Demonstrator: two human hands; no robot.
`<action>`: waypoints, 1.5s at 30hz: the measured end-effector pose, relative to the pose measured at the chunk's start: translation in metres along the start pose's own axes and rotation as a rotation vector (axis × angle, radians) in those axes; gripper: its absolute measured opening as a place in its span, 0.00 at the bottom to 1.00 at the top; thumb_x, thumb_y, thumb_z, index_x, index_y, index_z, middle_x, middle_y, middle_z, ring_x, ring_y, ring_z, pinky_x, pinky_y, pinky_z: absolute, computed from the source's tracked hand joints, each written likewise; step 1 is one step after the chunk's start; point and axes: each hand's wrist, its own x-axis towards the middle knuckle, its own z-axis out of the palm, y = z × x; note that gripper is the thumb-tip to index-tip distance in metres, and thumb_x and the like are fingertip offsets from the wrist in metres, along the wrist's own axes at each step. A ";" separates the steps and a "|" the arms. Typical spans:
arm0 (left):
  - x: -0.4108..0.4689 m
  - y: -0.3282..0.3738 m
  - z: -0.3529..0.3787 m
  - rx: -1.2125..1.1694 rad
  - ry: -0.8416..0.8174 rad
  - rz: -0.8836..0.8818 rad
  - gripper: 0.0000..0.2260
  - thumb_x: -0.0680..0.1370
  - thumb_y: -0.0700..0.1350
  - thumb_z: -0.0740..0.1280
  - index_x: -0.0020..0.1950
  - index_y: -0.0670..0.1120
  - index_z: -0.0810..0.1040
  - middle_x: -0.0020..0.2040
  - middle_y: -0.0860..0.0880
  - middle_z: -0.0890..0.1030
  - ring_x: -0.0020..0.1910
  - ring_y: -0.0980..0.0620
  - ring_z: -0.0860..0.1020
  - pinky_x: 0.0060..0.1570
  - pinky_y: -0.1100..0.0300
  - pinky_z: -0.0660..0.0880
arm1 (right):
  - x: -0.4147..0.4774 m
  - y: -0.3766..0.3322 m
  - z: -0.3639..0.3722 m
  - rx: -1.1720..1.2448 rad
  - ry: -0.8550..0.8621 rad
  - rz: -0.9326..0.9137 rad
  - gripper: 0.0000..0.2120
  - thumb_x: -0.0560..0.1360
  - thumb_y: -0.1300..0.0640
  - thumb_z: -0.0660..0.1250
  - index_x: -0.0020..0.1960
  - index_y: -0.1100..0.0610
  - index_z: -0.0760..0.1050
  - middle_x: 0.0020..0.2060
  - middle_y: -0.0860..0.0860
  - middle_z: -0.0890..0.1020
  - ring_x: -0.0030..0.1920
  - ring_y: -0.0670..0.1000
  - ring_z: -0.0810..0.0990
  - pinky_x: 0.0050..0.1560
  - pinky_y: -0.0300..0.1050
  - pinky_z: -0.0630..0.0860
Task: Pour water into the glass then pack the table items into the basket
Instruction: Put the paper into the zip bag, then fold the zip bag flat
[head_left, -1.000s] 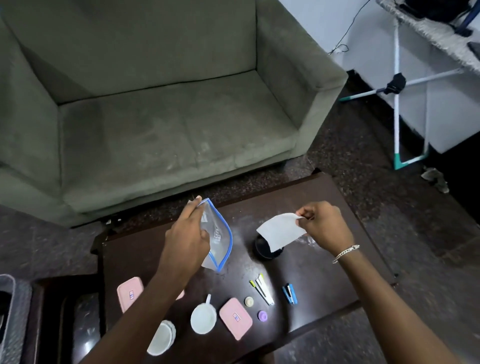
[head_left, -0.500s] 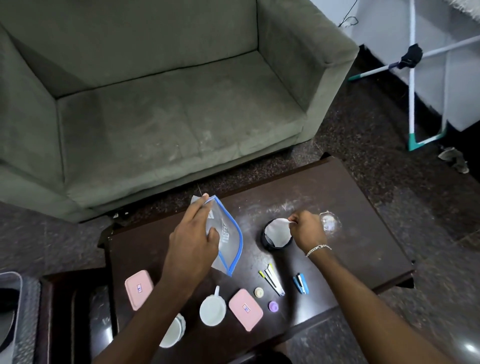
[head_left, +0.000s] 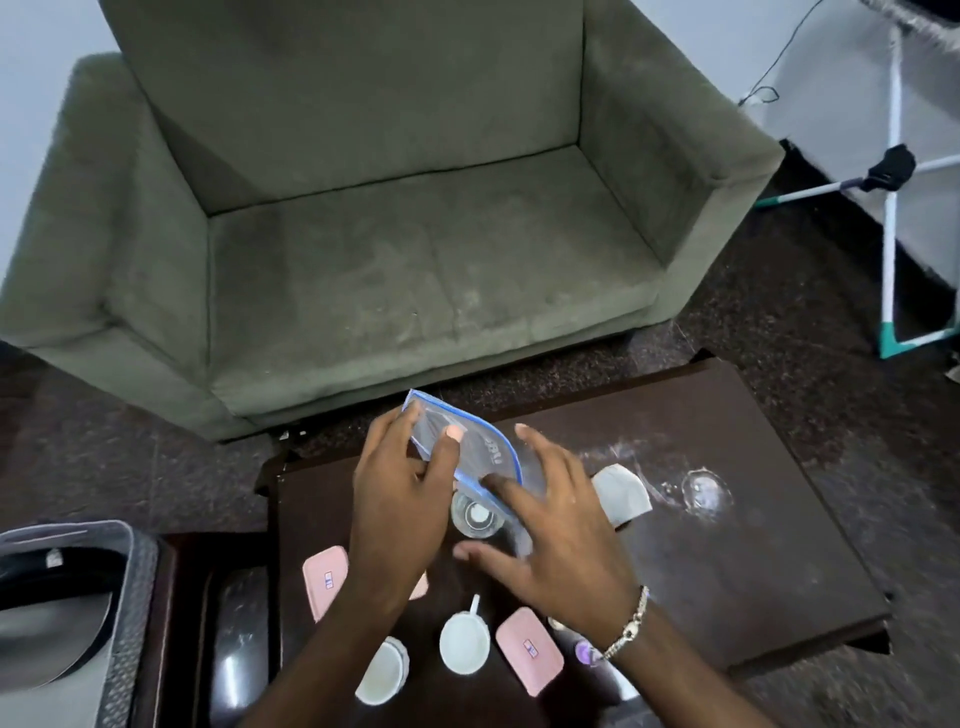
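Observation:
My left hand (head_left: 400, 499) grips a clear zip bag with a blue edge (head_left: 467, 441), held tilted above the dark wooden table (head_left: 727, 571). My right hand (head_left: 550, 525) has its fingers spread against the bag's lower end, the index finger showing through the plastic. A clear glass (head_left: 475, 517) stands on the table just beneath the bag, between my hands. A grey basket (head_left: 124, 597) sits at the far left, beside the table.
A white paper piece (head_left: 621, 493) lies right of my right hand, near a clear wet-looking patch (head_left: 706, 491). Two pink cases (head_left: 324, 579) (head_left: 530, 649), two white round lids (head_left: 464, 644) (head_left: 382, 675) and a small purple cap (head_left: 584, 649) lie near the front edge. A green sofa (head_left: 389, 260) stands behind.
My right hand let go of the white paper and moved left onto the bag. My left hand kept the bag and tilted it over the glass.

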 end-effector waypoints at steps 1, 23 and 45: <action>0.002 0.001 -0.005 -0.056 0.034 -0.021 0.17 0.82 0.49 0.69 0.71 0.50 0.78 0.60 0.54 0.78 0.39 0.52 0.86 0.43 0.67 0.79 | 0.008 -0.005 0.002 -0.076 -0.034 0.021 0.21 0.74 0.40 0.72 0.57 0.55 0.80 0.70 0.61 0.73 0.65 0.63 0.75 0.63 0.57 0.75; 0.045 -0.048 -0.050 -0.662 -0.173 -0.037 0.14 0.74 0.38 0.76 0.59 0.44 0.83 0.54 0.42 0.88 0.53 0.46 0.87 0.48 0.58 0.83 | 0.133 0.009 -0.055 1.033 -0.127 0.178 0.43 0.71 0.58 0.79 0.77 0.40 0.60 0.48 0.69 0.80 0.48 0.55 0.79 0.57 0.59 0.79; 0.039 -0.056 -0.059 -0.041 0.131 0.234 0.10 0.76 0.38 0.77 0.47 0.53 0.83 0.48 0.52 0.79 0.45 0.56 0.80 0.46 0.66 0.76 | 0.105 0.013 -0.019 0.631 -0.011 0.281 0.06 0.71 0.62 0.78 0.44 0.53 0.84 0.42 0.51 0.80 0.43 0.45 0.78 0.51 0.41 0.74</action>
